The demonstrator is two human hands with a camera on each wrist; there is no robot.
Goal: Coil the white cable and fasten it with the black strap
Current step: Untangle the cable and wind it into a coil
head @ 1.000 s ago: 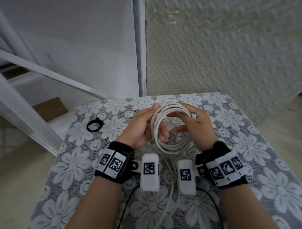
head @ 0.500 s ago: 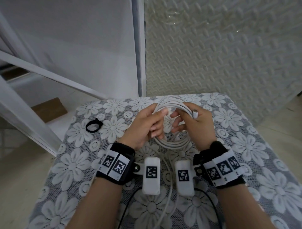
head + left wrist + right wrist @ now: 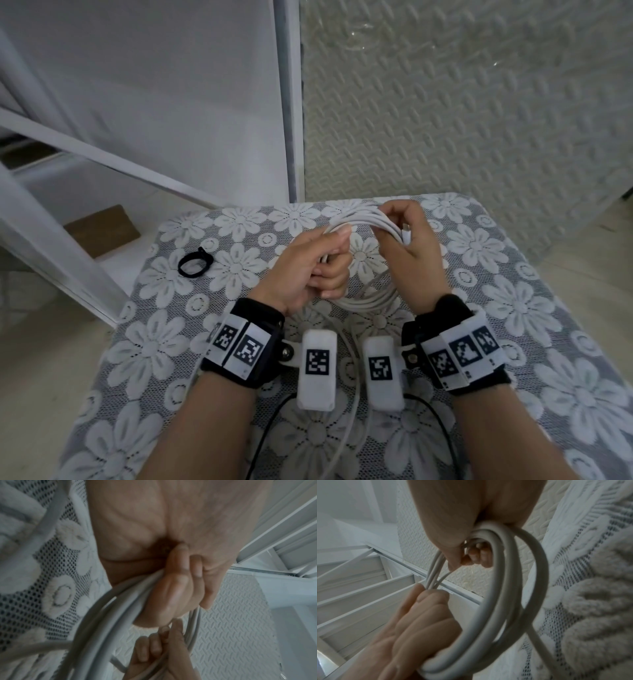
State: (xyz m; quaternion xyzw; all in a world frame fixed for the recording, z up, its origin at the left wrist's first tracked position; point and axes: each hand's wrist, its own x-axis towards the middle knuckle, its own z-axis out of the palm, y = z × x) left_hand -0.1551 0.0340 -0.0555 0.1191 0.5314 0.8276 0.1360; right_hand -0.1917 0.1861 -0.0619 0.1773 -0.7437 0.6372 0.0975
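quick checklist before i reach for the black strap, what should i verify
1. Left hand grips the white cable coil: ok.
2. Right hand holds the far side, with the plug end under its fingers: ok.
3. All cable coiled: not ok, a strand trails toward the body.
4. Black strap lies free on the tablecloth, on the left hand's side: ok.
5. Strap open or fastened: cannot tell.

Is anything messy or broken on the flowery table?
Nothing looks broken or spilled. The white cable is mostly coiled between the left hand and right hand, with one loose tail trailing toward the person. The black strap lies apart on the tablecloth, unused.
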